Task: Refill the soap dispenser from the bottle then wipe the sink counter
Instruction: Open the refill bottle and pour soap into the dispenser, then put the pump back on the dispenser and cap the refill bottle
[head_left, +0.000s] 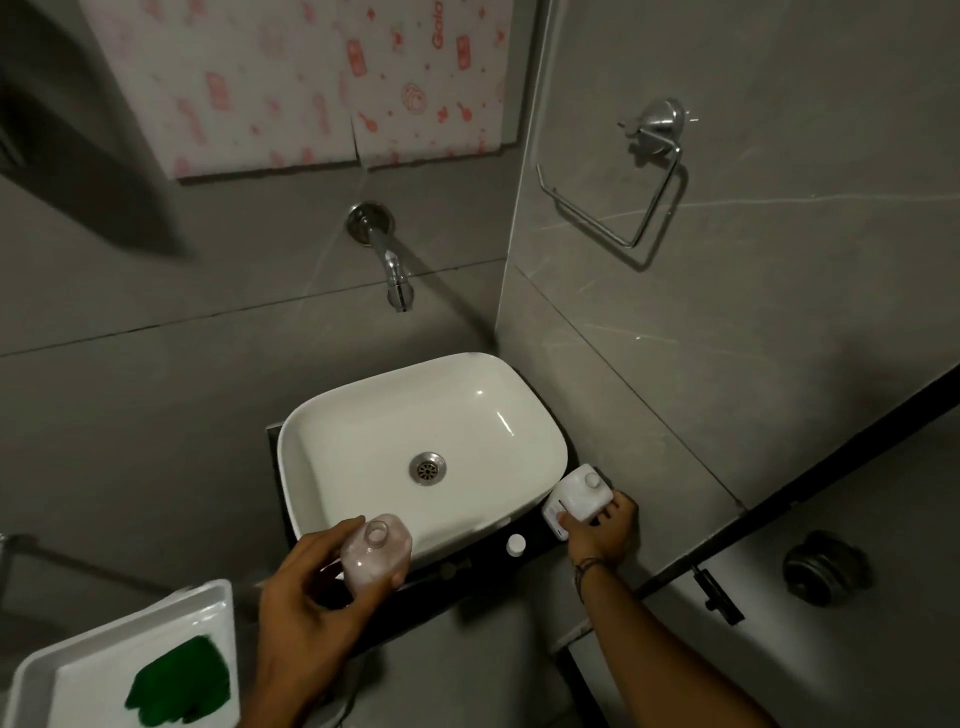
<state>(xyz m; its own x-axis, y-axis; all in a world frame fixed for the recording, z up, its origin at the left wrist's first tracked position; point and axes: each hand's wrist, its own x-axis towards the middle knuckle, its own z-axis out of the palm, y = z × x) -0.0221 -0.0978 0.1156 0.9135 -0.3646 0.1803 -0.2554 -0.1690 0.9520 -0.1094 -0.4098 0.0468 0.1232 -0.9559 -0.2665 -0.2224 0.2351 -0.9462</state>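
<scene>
My left hand (306, 587) grips a clear soap dispenser (376, 551) with pinkish contents, its neck open with no pump on it, held at the front rim of the white basin (311, 441). My right hand (602, 530) holds a white refill bottle (579, 493) standing on the dark counter (483, 558) at the basin's right corner; its neck points up. A small white round cap (516, 544) lies on the counter between my hands. A dark pump-like part (452, 569) rests on the counter's front edge.
A chrome tap (395, 280) juts from the grey wall above the basin. A metal towel ring (623, 208) hangs on the right wall. At lower left is a white tray (218, 597) holding a green cloth (179, 686). A dark door frame (779, 514) runs diagonally on the right.
</scene>
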